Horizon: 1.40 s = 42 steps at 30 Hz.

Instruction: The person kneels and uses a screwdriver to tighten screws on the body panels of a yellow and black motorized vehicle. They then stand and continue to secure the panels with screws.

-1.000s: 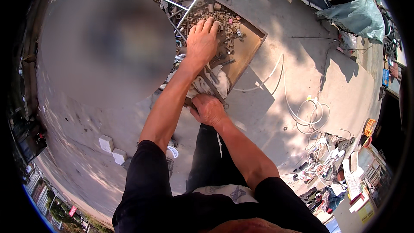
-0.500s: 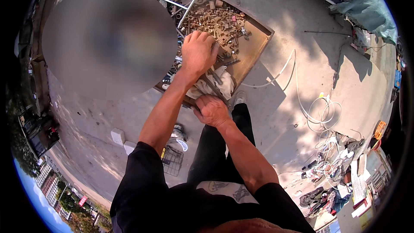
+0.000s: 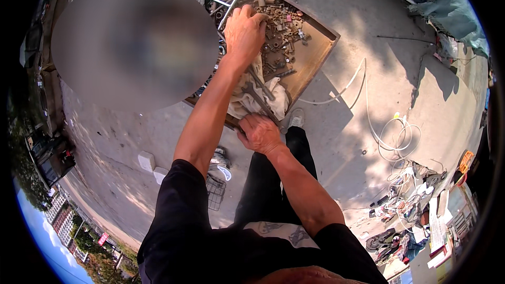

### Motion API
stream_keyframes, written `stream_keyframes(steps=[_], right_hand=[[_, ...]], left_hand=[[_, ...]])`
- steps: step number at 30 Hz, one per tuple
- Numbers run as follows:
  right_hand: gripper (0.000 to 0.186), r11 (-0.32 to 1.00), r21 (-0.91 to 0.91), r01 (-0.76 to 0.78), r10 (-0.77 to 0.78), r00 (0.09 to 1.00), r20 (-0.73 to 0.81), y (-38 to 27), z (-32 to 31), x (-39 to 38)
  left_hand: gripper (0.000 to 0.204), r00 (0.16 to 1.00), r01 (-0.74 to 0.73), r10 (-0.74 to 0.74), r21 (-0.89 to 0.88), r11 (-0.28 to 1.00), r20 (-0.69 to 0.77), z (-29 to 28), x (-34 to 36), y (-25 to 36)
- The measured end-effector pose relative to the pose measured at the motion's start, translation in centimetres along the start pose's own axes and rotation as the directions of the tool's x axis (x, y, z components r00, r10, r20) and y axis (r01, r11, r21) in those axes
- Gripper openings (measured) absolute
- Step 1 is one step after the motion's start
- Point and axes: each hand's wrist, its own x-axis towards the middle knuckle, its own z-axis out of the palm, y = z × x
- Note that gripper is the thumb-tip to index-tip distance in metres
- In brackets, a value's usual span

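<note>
My left hand (image 3: 244,34) reaches over a heap of brass and metal fittings (image 3: 281,34) in a wooden tray (image 3: 315,68). Its fingers are bent downward and its thumb stands apart; the fingertips are partly lost among the parts, beside a white metal divider bar (image 3: 235,1). Closed around the tray's near edge is my right hand (image 3: 260,134). Between the hands, a wrench (image 3: 253,94) and another long dark metal tool (image 3: 267,106) rest on a crumpled off-white cloth (image 3: 279,94).
A large blurred patch hides much of the left side. A white hose (image 3: 363,94) runs from the tray to coils on the concrete. Cables and scrap (image 3: 402,208) lie at lower right. A wire basket (image 3: 215,192) and white blocks (image 3: 147,161) are on the ground at left.
My left hand has moved farther from me across the tray, uncovering more of the cloth and tools. My right hand stays at the near edge. The view has shifted slightly.
</note>
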Motion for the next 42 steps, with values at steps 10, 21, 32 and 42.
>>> stream_keyframes(steps=[10,21,32,42], right_hand=[[0.022,1.000,0.011,-0.025,0.025,1.000,0.003,0.0,0.0,0.0],[0.025,0.999,-0.001,-0.039,0.039,0.999,0.038,0.3,0.1,-0.3],[0.025,0.998,-0.038,-0.054,0.057,0.993,0.102,0.2,0.3,-0.4],[0.022,0.999,-0.026,-0.048,0.049,0.998,0.037,0.1,0.7,-0.5]], left_hand=[[0.020,0.997,0.071,-0.072,0.040,0.997,0.035,0.5,0.2,0.1],[0.019,0.993,-0.035,0.038,-0.032,0.999,0.111,0.1,0.8,-0.3],[0.020,0.849,-0.372,0.361,-0.049,0.927,0.385,-2.6,-5.1,2.3],[0.017,0.967,-0.234,0.238,-0.053,0.971,0.087,0.8,-2.9,3.7]])
